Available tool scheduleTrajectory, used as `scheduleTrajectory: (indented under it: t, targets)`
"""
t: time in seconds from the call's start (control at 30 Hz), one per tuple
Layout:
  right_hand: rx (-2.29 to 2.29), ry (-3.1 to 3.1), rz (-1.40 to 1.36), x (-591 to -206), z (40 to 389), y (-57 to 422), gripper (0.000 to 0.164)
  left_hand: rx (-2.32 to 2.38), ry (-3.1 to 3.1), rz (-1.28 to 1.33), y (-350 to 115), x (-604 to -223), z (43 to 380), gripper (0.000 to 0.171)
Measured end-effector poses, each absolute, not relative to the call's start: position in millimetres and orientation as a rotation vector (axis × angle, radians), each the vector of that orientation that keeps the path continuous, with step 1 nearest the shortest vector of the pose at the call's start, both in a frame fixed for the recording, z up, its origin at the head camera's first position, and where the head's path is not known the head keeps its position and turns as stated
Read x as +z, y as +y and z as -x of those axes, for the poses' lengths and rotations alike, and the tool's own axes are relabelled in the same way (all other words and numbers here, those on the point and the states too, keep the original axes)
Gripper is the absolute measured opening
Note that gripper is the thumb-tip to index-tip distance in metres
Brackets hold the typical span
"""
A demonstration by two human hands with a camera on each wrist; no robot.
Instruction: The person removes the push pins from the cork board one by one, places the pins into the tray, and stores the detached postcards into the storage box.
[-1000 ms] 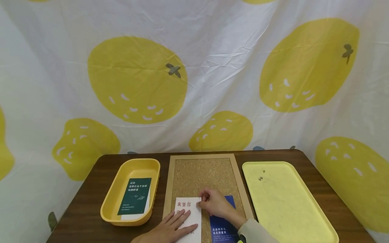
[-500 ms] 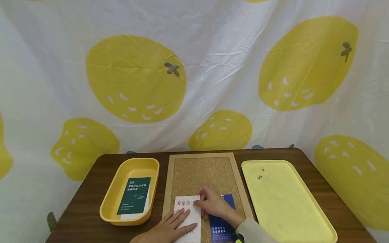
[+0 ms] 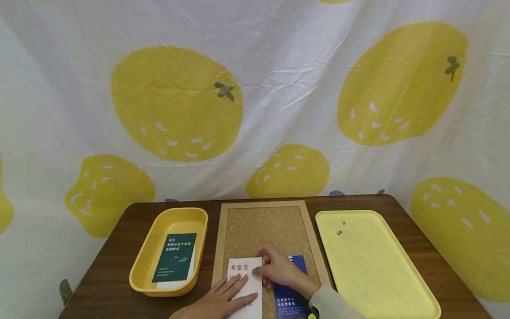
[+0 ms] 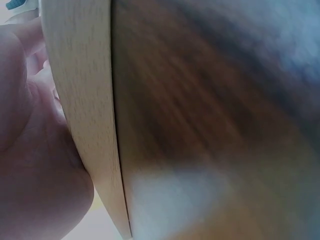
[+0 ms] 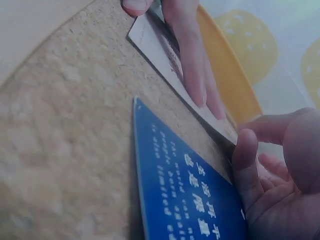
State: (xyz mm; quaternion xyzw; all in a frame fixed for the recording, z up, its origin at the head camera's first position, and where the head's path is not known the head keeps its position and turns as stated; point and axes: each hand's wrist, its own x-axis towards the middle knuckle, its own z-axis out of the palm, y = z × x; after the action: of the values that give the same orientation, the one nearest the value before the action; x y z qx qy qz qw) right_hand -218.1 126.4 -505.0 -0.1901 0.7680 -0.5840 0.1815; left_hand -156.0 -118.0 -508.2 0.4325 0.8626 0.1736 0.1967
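Observation:
A white card with red characters lies on the cork board. My left hand rests flat on it with spread fingers. In the left wrist view, that hand's palm is beside the board's wooden frame. My right hand pinches with thumb and forefinger at the card's upper right corner. From the right wrist, this hand shows bent fingers at the card's edge; whether a small thing sits between the fingertips is hidden. A blue card lies partly under my right wrist.
To the left, a yellow basket holds a green card over a white one. A pale yellow tray on the right carries a few small metal pieces. Behind the brown table hangs a lemon-printed cloth.
The right hand has shifted very slightly at the white card's corner, its fingers still pinched there. My left hand stays on the card. The view has drifted a little.

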Motion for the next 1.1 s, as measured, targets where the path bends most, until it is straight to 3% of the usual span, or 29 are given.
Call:
scheduleTrajectory:
  t: [0.13, 0.47, 0.87, 1.1]
  targets:
    - [-1.596, 2.165, 0.606, -505.8, 219.2, 128.5, 0.040, 0.486, 2.410, -1.205, -118.3, -507.7, 156.2, 0.074]
    - [-1.487, 2.108, 0.601, -504.7, 224.4, 132.8, 0.026, 0.534, 2.387, -1.148, -117.5, -506.2, 157.2, 0.075]
    - [-1.459, 2.101, 0.592, -503.8, 226.1, 134.4, 0.025, 0.590, 2.375, -1.083, -115.1, -500.9, 159.3, 0.079]
    - [-1.483, 2.088, 0.569, -505.4, 226.4, 134.6, 0.026, 0.691, 2.360, -0.935, -113.0, -492.7, 157.5, 0.067]
